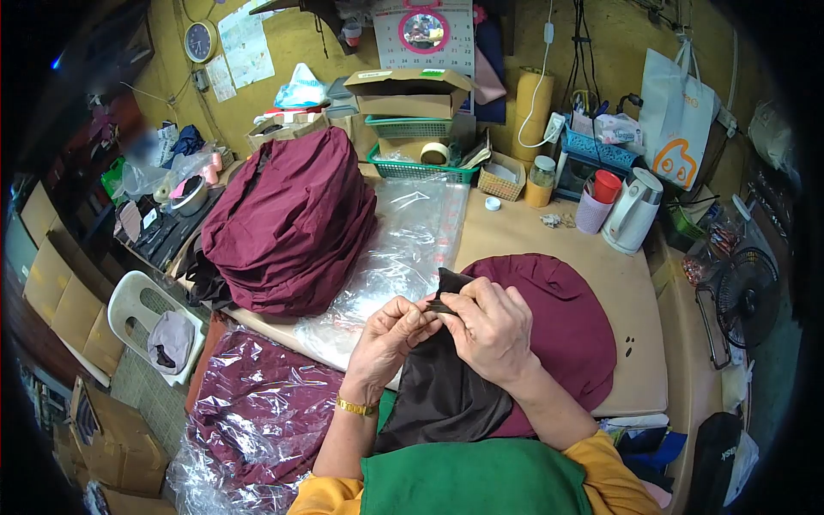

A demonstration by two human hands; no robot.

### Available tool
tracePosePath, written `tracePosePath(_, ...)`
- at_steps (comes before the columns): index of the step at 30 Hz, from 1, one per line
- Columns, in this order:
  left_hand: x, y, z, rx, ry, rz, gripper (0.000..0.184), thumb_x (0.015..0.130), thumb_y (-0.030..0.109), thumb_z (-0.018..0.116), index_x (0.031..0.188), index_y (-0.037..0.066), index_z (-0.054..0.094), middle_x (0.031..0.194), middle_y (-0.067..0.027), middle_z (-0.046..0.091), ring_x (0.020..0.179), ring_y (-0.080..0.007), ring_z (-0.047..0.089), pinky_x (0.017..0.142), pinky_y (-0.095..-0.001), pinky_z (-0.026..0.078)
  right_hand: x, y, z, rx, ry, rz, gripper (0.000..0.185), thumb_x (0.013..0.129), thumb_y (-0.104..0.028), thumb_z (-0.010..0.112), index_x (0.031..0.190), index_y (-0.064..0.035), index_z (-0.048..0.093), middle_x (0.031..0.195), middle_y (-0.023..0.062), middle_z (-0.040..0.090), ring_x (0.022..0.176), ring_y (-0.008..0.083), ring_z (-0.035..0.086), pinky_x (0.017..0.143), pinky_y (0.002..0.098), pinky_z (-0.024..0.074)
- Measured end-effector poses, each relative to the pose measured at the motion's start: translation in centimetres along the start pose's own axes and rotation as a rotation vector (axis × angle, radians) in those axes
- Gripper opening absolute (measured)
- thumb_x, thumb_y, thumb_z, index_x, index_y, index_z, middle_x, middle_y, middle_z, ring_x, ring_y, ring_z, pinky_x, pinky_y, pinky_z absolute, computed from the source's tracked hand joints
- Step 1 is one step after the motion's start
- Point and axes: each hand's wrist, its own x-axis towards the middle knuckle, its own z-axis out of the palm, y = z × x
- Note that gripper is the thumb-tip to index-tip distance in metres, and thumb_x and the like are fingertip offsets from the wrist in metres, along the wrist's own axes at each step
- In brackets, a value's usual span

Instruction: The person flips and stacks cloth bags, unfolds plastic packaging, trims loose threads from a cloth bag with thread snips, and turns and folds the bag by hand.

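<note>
Both hands meet over the table at the centre of the head view. My left hand [388,339], with a gold watch band at the wrist, pinches the edge of a black cloth [451,390]. My right hand [491,322] grips the same cloth beside it, fingers bent, and a dark corner sticks up above the fingertips. The black cloth hangs down toward the green apron [481,481]. Beneath and to the right of it lies a round maroon cloth piece [571,335]. What is between the fingertips is too small to make out.
A big maroon cloth pile [287,223] stands on the table's left, beside clear plastic sheets [412,227]. Plastic-wrapped maroon cloth [257,403] lies lower left. Behind are a green basket [421,169], a jar [541,182] and a white kettle [633,210]. A fan [747,296] is far right.
</note>
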Motion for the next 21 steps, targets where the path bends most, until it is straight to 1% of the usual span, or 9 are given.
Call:
tracePosePath(4,-0.6,0.5,1.5,-0.028,-0.007,0.012,0.009,0.098,0.011,0.058,0.097,0.002,0.059,0.120,-0.0124,0.064,0.110,-0.0244,0.064,0.098,-0.0387,0.054,-0.5,0.8,1.1,0.001,0.004,-0.016,0.026,0.071,-0.013,0.080,0.094,-0.0060,0.069,0.082,0.0024,0.057,0.069,0.0180,0.057,0.057,0.0335,0.0378)
tracePosePath(6,-0.9,1.0,2.0,-0.006,0.029,-0.006,0.013,0.099,0.013,0.057,0.092,0.003,0.056,0.123,-0.0131,0.061,0.111,-0.0228,0.064,0.099,-0.0351,0.052,-0.6,1.3,1.8,0.467,0.034,0.314,0.031,0.075,-0.014,0.080,0.101,-0.0033,0.066,0.078,0.0020,0.054,0.070,0.0164,0.057,0.058,0.0305,0.0404)
tracePosePath(8,-0.7,1.3,1.7,0.044,0.046,0.016,0.015,0.100,0.014,0.057,0.090,0.003,0.056,0.122,-0.0147,0.062,0.111,-0.0236,0.064,0.098,-0.0348,0.052,-0.6,3.8,1.8,0.609,-0.379,0.557,0.037,0.083,-0.020,0.077,0.111,-0.0006,0.064,0.073,0.0060,0.060,0.064,0.0136,0.057,0.059,0.0313,0.0460)
tracePosePath(12,0.0,1.8,-5.9,0.458,0.440,0.385,0.036,0.105,0.030,0.046,0.089,0.001,0.059,0.112,-0.0156,0.066,0.098,-0.0183,0.065,0.092,-0.0323,0.049,-2.7,7.1,4.9,0.899,-0.102,0.637,0.019,0.094,-0.015,0.066,0.084,0.0001,0.060,0.068,-0.0004,0.062,0.064,0.0030,0.053,0.058,0.0248,0.0434)
tracePosePath(15,1.2,2.0,-3.7,0.831,0.590,0.633,0.032,0.105,0.022,0.043,0.115,-0.004,0.058,0.121,-0.0163,0.059,0.121,-0.0220,0.051,0.104,-0.0350,0.038,-1.6,7.1,3.4,0.769,-0.192,0.728,0.020,0.096,-0.016,0.063,0.083,-0.0009,0.060,0.069,0.0000,0.062,0.065,0.0037,0.054,0.060,0.0241,0.0434)
tracePosePath(17,1.6,-1.2,-2.0,1.160,0.430,0.593,0.051,0.093,0.017,0.064,0.136,0.000,0.043,0.130,-0.0185,0.053,0.123,-0.0287,0.050,0.104,-0.0379,0.038,-1.3,7.2,4.1,0.799,-0.202,0.647,0.018,0.096,-0.015,0.062,0.088,0.0002,0.062,0.069,0.0007,0.062,0.065,0.0058,0.056,0.061,0.0241,0.0438)
tracePosePath(19,1.4,-3.3,-0.3,1.167,0.315,0.384,0.030,0.090,0.022,0.069,0.109,0.001,0.062,0.077,-0.0202,0.063,0.070,-0.0261,0.064,0.065,-0.0367,0.049,-0.9,8.3,5.1,0.815,-0.095,0.676,0.016,0.096,-0.014,0.061,0.091,0.0008,0.063,0.069,0.0012,0.063,0.065,0.0063,0.057,0.062,0.0245,0.0443)
tracePosePath(20,1.3,-5.3,-2.0,1.163,0.367,0.265,0.028,0.092,0.023,0.068,0.081,-0.002,0.059,0.057,-0.0190,0.049,0.047,-0.0266,0.048,0.050,-0.0401,0.039,-0.4,8.9,5.3,0.825,0.015,0.701,0.015,0.095,-0.013,0.060,0.094,0.0014,0.064,0.069,0.0017,0.063,0.065,0.0067,0.057,0.063,0.0249,0.0448)
tracePosePath(21,0.6,-5.7,-1.7,1.210,0.388,0.330,0.033,0.093,0.024,0.066,0.075,-0.001,0.055,0.056,-0.0199,0.046,0.047,-0.0281,0.043,0.049,-0.0404,0.037,0.2,10.2,4.6,0.651,0.077,0.731,0.014,0.094,-0.010,0.059,0.097,0.0019,0.066,0.070,0.0024,0.064,0.065,0.0078,0.057,0.063,0.0256,0.0449)
